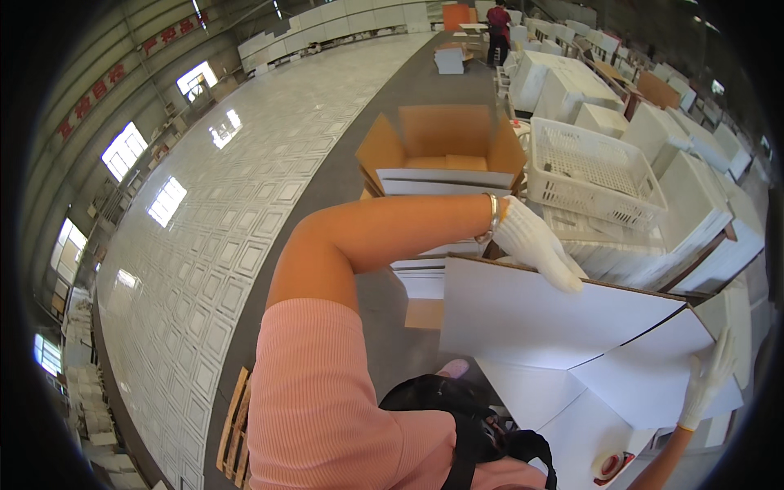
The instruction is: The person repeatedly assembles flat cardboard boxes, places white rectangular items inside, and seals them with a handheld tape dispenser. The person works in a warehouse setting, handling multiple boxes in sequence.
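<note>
A large cardboard box (531, 314), white on the face toward me, stands with its flaps spread at the lower right. My left hand (543, 245), in a white knitted glove with a bracelet at the wrist, is closed over the far flap's brown top edge. On the right side flap (645, 367) rests my gloved right hand (709, 380); its fingers are stretched upward past the flap's edge, the thumb apart. Close to my body, a tape roll in a red dispenser (611, 467) lies at the white panels, below the right hand.
Ahead stands another open brown carton (445, 139). A white plastic crate (596, 167) sits on stacked white panels to its right, with many white boxes (559, 82) beyond. Shiny pale patterned flooring (245, 204) spreads left. A wooden pallet (235, 425) lies near me; a person (498, 33) stands far off.
</note>
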`<state>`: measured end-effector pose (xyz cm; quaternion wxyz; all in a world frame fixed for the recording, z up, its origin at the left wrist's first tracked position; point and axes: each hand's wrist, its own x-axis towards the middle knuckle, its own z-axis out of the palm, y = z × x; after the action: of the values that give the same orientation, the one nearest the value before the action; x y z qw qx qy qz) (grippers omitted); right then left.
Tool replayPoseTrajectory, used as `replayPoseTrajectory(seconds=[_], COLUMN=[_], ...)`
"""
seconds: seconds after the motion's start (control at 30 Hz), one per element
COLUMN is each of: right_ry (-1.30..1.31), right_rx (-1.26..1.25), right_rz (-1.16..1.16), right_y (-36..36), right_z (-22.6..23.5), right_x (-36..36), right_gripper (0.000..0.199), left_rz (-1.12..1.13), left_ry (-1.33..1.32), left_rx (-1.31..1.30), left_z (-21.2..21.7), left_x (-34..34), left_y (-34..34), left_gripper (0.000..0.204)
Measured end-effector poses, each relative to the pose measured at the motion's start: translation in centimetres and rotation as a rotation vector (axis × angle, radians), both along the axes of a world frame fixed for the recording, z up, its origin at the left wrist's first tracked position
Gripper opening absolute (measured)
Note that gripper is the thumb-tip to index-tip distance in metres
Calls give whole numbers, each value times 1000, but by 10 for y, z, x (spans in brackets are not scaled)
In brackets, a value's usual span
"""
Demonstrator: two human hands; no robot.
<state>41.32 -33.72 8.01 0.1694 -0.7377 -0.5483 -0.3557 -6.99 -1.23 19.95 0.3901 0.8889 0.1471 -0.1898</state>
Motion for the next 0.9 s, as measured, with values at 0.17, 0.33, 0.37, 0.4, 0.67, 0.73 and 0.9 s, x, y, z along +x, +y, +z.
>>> replayPoseTrajectory(seconds=[0.17,0.33,0.37,0.4,0.67,0.73,0.9], right_ry=[23,346,274,226,217,221,334], right_rx=[54,48,40,35,124,138,223], right_rz=[119,163,158,130,62,99,186], right_y=[-31,-18,-11,-15,-48,-51,-55], right_z=[-21,9,15,21,7,5,8], right_x=[5,-42,-43,-45,-62,-66,-77], right_gripper=[75,64,66,67,70,68,49], left_rz=[-46,-213,-117,-65,-40,-62,-196], left_ry=[-68,-44,-32,87,235,261,257], left_rx=[-57,-362,-482,-296,-287,-209,-241], left_z=[-43,-38,-32,-14,2,-2,1], left_x=[-15,-1,-5,10,30,25,31], left_y=[53,63,60,46,30,37,46], left_gripper=[74,71,76,81,83,90,91])
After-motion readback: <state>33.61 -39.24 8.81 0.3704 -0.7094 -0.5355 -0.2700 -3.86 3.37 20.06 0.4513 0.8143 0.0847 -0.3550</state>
